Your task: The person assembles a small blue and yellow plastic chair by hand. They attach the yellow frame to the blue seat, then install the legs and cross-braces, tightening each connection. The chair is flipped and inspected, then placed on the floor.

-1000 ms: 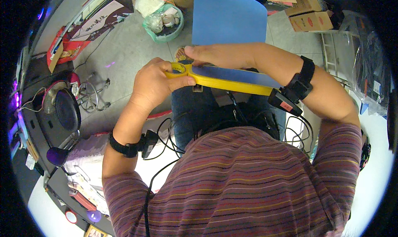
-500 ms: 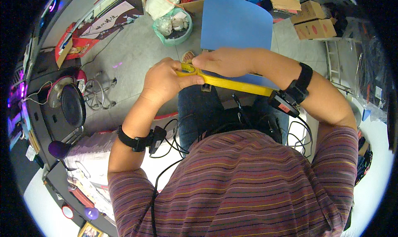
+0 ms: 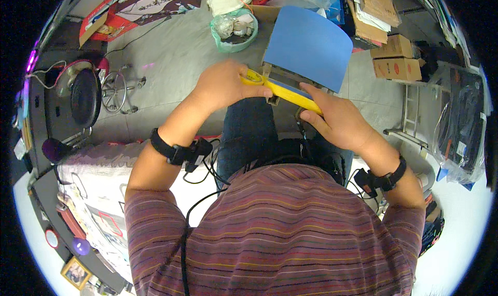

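Note:
My left hand grips a roll of yellow tape, thumb along its lower side and fingers behind it. From the roll a yellow tape strip runs right and toward me, in front of a blue panel on a metal frame. My right hand closes round the strip's right part, thumb below and fingers above. A square metal tube end shows just under the strip. Whether the strip is stuck to anything, I cannot tell.
A green bin with a bag and rubbish stands beyond my left hand. Cardboard boxes and a ladder-like frame are at the right. On the left are a black round-seat stool and a light cloth-covered surface. Cables hang from my wristbands.
My right hand has moved from beside the roll to the right and nearer me, along the strip. The left hand has shifted slightly right, still on the roll. The view has shifted too.

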`<act>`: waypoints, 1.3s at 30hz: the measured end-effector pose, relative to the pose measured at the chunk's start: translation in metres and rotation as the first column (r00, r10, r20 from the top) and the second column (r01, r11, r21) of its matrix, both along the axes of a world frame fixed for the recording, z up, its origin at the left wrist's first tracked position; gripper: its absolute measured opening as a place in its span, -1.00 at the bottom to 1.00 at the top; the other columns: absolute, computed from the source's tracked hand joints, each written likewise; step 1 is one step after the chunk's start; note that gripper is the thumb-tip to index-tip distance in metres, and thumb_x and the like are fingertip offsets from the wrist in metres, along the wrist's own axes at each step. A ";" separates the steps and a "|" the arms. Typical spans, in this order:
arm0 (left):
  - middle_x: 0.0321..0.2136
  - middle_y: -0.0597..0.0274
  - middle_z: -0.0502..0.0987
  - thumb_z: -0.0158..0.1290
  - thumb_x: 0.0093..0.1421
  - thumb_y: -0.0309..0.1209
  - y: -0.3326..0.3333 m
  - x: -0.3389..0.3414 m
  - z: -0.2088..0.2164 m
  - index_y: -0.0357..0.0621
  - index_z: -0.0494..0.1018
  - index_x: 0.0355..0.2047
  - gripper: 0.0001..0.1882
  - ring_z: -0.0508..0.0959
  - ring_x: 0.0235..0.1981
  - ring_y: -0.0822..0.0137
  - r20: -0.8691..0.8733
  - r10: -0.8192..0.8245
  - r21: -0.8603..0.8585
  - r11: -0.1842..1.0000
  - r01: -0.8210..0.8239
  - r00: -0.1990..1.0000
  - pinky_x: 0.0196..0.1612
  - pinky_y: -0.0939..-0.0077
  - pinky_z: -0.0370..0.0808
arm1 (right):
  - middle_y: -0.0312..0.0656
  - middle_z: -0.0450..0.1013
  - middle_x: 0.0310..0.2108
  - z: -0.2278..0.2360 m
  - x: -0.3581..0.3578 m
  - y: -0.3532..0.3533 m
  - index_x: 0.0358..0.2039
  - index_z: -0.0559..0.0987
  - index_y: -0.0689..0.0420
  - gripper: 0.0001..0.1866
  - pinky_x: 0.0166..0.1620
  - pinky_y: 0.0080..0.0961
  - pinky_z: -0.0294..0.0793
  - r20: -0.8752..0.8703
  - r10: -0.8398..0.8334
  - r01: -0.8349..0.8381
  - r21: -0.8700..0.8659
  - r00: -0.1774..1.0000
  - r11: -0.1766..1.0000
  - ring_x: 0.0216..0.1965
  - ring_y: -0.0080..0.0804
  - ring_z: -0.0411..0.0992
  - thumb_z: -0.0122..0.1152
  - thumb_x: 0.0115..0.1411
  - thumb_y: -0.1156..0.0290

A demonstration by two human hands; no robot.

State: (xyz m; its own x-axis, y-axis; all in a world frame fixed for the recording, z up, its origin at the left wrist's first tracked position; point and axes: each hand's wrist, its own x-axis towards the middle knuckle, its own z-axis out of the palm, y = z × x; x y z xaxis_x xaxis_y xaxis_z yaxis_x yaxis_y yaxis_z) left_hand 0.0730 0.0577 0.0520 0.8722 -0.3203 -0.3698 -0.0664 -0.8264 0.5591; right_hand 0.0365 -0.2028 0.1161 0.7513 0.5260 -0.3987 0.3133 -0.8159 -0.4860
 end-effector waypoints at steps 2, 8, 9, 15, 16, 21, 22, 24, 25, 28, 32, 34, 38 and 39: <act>-0.43 0.04 0.55 0.30 -0.17 0.17 0.006 0.003 -0.006 -0.19 0.57 -0.37 -0.37 0.56 -0.30 0.03 0.035 -0.059 -0.025 0.998 0.060 0.998 -0.25 0.25 0.47 | 0.09 0.48 -0.15 -0.009 -0.006 0.001 0.16 0.31 0.14 -0.50 -0.17 -0.14 0.46 0.129 0.004 -0.001 -0.029 0.992 1.000 -0.19 0.09 0.47 0.06 0.28 0.18; -0.23 0.10 0.47 0.39 -0.19 -0.20 0.022 0.004 -0.023 -0.18 0.54 -0.32 -0.54 0.50 -0.14 0.06 0.222 -0.195 -0.187 0.953 0.238 0.955 -0.12 0.30 0.45 | 0.03 0.53 -0.25 -0.016 -0.009 0.001 0.08 0.40 0.12 -0.54 -0.24 -0.09 0.48 0.181 -0.010 0.009 0.007 0.983 1.000 -0.26 0.05 0.50 0.02 0.29 0.09; -0.22 0.13 0.46 0.36 -0.15 -0.23 0.025 0.004 -0.025 -0.18 0.56 -0.31 -0.58 0.50 -0.15 0.08 0.264 -0.216 -0.200 0.941 0.272 0.940 -0.14 0.30 0.46 | 0.03 0.53 -0.26 -0.015 -0.009 0.002 0.07 0.41 0.12 -0.54 -0.25 -0.09 0.48 0.179 -0.012 0.012 0.001 0.984 1.000 -0.27 0.05 0.50 0.01 0.29 0.08; -0.18 0.21 0.45 0.31 -0.10 -0.42 0.028 0.009 -0.035 -0.18 0.56 -0.30 -0.69 0.51 -0.16 0.11 0.350 -0.216 -0.265 0.910 0.318 0.911 -0.16 0.33 0.47 | 0.02 0.53 -0.30 -0.015 -0.011 0.006 0.02 0.44 0.10 -0.57 -0.26 -0.08 0.48 0.225 -0.026 0.024 0.011 0.974 1.000 -0.30 0.06 0.50 0.00 0.30 0.06; -0.18 0.22 0.45 0.31 -0.10 -0.43 0.028 0.010 -0.037 -0.18 0.56 -0.30 -0.69 0.51 -0.17 0.12 0.343 -0.205 -0.291 0.905 0.311 0.917 -0.16 0.34 0.47 | 0.02 0.53 -0.31 -0.015 -0.011 0.006 0.02 0.45 0.09 -0.57 -0.26 -0.08 0.48 0.231 -0.026 0.024 0.011 0.973 1.000 -0.30 0.05 0.50 0.00 0.30 0.06; -0.20 0.21 0.46 0.27 -0.06 -0.47 0.033 0.005 -0.047 -0.21 0.52 -0.35 -0.77 0.51 -0.24 0.15 0.433 -0.087 -0.477 0.822 0.310 0.897 -0.20 0.39 0.46 | -0.01 0.53 -0.35 -0.016 -0.012 0.007 0.01 0.45 0.06 -0.59 -0.28 -0.08 0.48 0.229 -0.036 0.039 -0.007 0.973 0.999 -0.33 0.04 0.51 0.00 0.30 0.05; -0.21 0.21 0.46 0.26 -0.05 -0.49 0.033 0.002 -0.047 -0.21 0.52 -0.37 -0.79 0.51 -0.25 0.16 0.465 -0.055 -0.498 0.809 0.312 0.884 -0.21 0.40 0.45 | -0.01 0.53 -0.37 -0.017 -0.012 0.007 0.01 0.45 0.05 -0.59 -0.28 -0.08 0.48 0.217 -0.042 0.046 -0.013 0.975 0.999 -0.33 0.04 0.51 0.00 0.30 0.05; -0.25 0.21 0.46 0.23 -0.03 -0.53 0.034 -0.002 -0.046 -0.22 0.51 -0.36 -0.80 0.51 -0.27 0.19 0.439 0.025 -0.564 0.786 0.253 0.898 -0.22 0.43 0.46 | -0.01 0.53 -0.39 -0.017 -0.012 0.008 0.01 0.45 0.03 -0.60 -0.29 -0.08 0.47 0.215 -0.045 0.051 -0.022 0.976 0.998 -0.34 0.04 0.51 0.00 0.30 0.05; -0.27 0.21 0.47 0.22 -0.02 -0.55 0.035 -0.003 -0.046 -0.22 0.50 -0.35 -0.81 0.51 -0.29 0.20 0.425 0.061 -0.591 0.774 0.226 0.903 -0.22 0.44 0.46 | -0.01 0.53 -0.40 -0.017 -0.011 0.009 0.01 0.45 0.02 -0.60 -0.29 -0.07 0.47 0.223 -0.043 0.050 -0.024 0.974 0.998 -0.34 0.04 0.51 0.00 0.30 0.05; -0.24 0.20 0.49 0.20 -0.03 -0.65 0.036 -0.008 -0.044 -0.22 0.52 -0.35 -0.80 0.52 -0.17 0.30 0.230 0.121 -0.673 0.737 0.068 0.966 -0.11 0.52 0.46 | -0.01 0.53 -0.40 -0.018 -0.011 0.009 0.01 0.46 0.02 -0.61 -0.29 -0.07 0.47 0.238 -0.041 0.047 -0.020 0.970 0.999 -0.34 0.05 0.51 0.00 0.30 0.05; -0.20 0.21 0.50 0.11 0.08 -0.67 0.030 -0.011 -0.046 -0.26 0.47 -0.22 -0.77 0.54 -0.13 0.35 0.109 0.170 -0.789 0.614 -0.019 0.979 -0.05 0.53 0.49 | -0.01 0.53 -0.39 -0.019 -0.012 0.008 0.00 0.46 0.04 -0.59 -0.27 -0.06 0.47 0.234 -0.043 0.049 -0.020 0.971 0.999 -0.33 0.06 0.50 -0.02 0.31 0.04; -0.18 0.21 0.51 0.04 0.14 -0.66 0.027 -0.015 -0.047 -0.25 0.45 -0.16 -0.77 0.54 -0.11 0.34 -0.029 0.188 -0.845 0.521 -0.125 0.982 -0.01 0.51 0.49 | -0.02 0.53 -0.37 -0.019 -0.012 0.008 -0.01 0.46 0.05 -0.59 -0.27 -0.06 0.47 0.243 -0.043 0.045 -0.002 0.969 0.999 -0.33 0.06 0.50 -0.02 0.31 0.03; -0.21 0.25 0.50 -0.04 0.23 -0.60 0.020 -0.022 -0.045 -0.21 0.39 -0.12 -0.80 0.53 -0.13 0.40 -0.267 0.213 -0.887 0.327 -0.326 0.940 -0.02 0.49 0.52 | -0.03 0.54 -0.35 -0.019 -0.012 0.007 -0.02 0.47 0.06 -0.58 -0.28 -0.06 0.46 0.248 -0.039 0.042 -0.003 0.968 0.999 -0.32 0.06 0.50 -0.03 0.31 0.03; -0.20 0.24 0.49 -0.07 0.25 -0.58 0.018 -0.024 -0.044 -0.21 0.37 -0.10 -0.80 0.53 -0.11 0.39 -0.315 0.211 -0.888 0.279 -0.366 0.925 0.00 0.47 0.52 | -0.03 0.54 -0.35 -0.019 -0.012 0.007 -0.02 0.47 0.06 -0.59 -0.28 -0.06 0.46 0.249 -0.040 0.041 -0.001 0.968 0.999 -0.32 0.06 0.50 -0.03 0.31 0.02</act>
